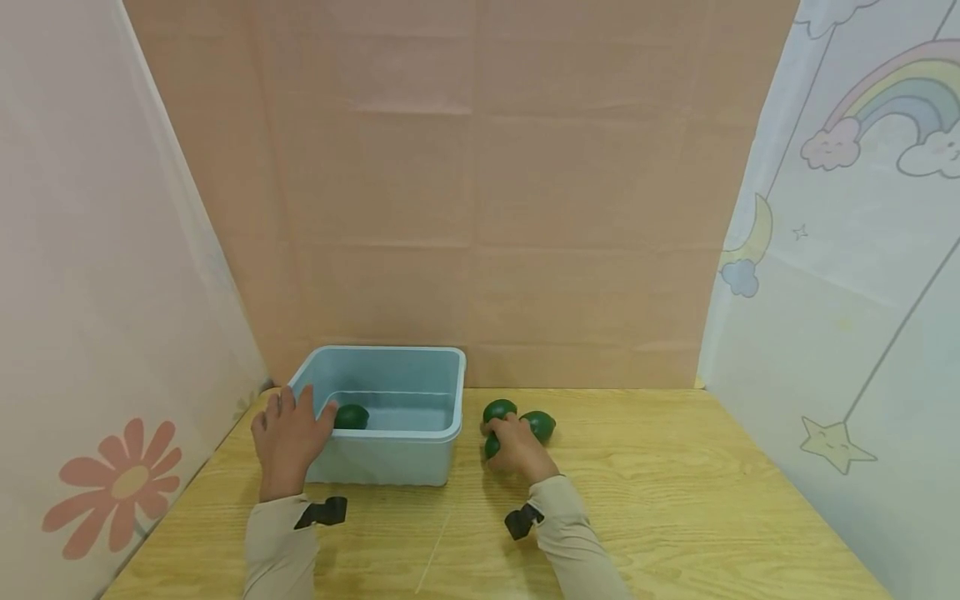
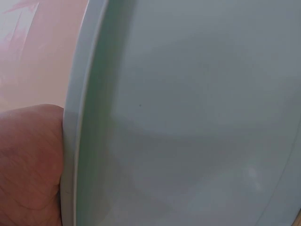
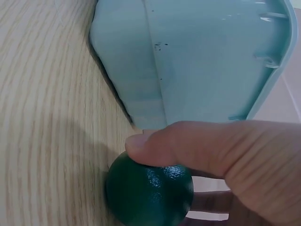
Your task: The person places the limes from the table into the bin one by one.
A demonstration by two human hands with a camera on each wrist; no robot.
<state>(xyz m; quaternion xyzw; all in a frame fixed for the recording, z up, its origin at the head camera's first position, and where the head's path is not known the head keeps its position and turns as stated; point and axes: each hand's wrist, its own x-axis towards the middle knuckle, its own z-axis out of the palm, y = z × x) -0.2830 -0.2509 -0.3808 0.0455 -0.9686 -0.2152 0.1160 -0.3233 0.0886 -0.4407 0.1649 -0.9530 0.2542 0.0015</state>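
Observation:
A light blue plastic bin (image 1: 382,458) stands on the table at left of middle, with one dark green lime (image 1: 352,417) inside near its left end. My left hand (image 1: 288,432) rests over the bin's near left corner, fingers extended along the rim and thumb at the front edge. The left wrist view shows the heel of that hand beside the rim (image 2: 70,155). Right of the bin, my right hand (image 1: 519,448) holds a lime (image 3: 149,190) between thumb and fingers, low over the table. Two more limes lie close by, one behind the fingertips (image 1: 499,410), another to the right (image 1: 540,426).
The wooden table (image 1: 675,492) extends to the right and toward me. A brown paper-like backdrop (image 1: 480,208) rises behind the bin. Printed white panels stand at both sides, with a flower (image 1: 129,483) on the left and a rainbow (image 1: 900,92) on the right.

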